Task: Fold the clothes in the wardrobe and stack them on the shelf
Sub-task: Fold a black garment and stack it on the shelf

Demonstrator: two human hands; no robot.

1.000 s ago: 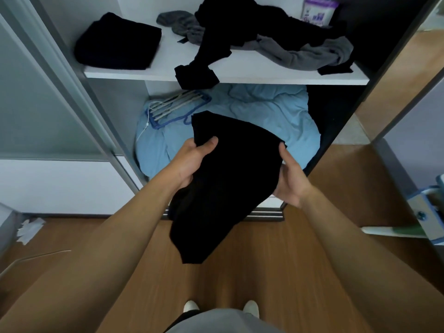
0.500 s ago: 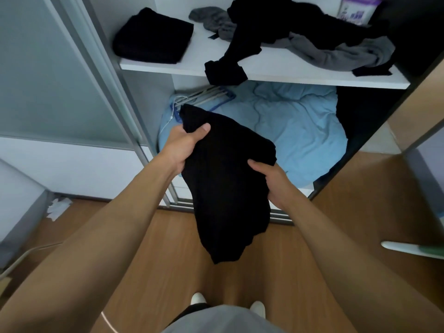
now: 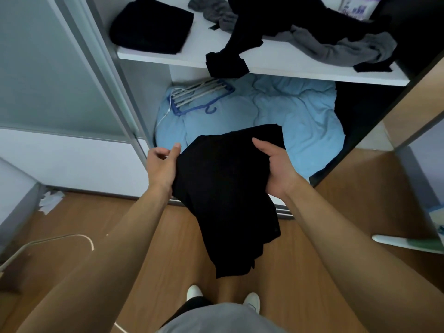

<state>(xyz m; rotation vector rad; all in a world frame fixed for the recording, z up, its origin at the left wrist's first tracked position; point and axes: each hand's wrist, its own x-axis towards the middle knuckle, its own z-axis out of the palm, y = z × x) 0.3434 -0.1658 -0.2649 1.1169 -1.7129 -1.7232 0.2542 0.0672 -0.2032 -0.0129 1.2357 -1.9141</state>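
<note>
A black garment (image 3: pixel 228 195) hangs in front of me over the wooden floor, partly folded, its lower end dangling. My right hand (image 3: pixel 276 169) grips its upper right part. My left hand (image 3: pixel 162 168) is at its left edge, thumb up and fingers loosely curled, touching the cloth. On the white shelf (image 3: pixel 276 68) lies a folded black stack (image 3: pixel 151 27) at the left. To the right on the shelf are a loose black garment (image 3: pixel 242 39) drooping over the front edge and a crumpled grey one (image 3: pixel 336 49).
Under the shelf lies a light blue duvet (image 3: pixel 288 111) with blue and white hangers (image 3: pixel 199 94) on it. A sliding door frame (image 3: pixel 113 75) stands at the left. A purple-white container (image 3: pixel 355 6) sits at the shelf's back right. Crumpled paper (image 3: pixel 49 200) lies on the floor.
My left hand let go of the top corner and dropped to the left edge. My right hand moved up and took the top, so the garment folded over and sits lower.
</note>
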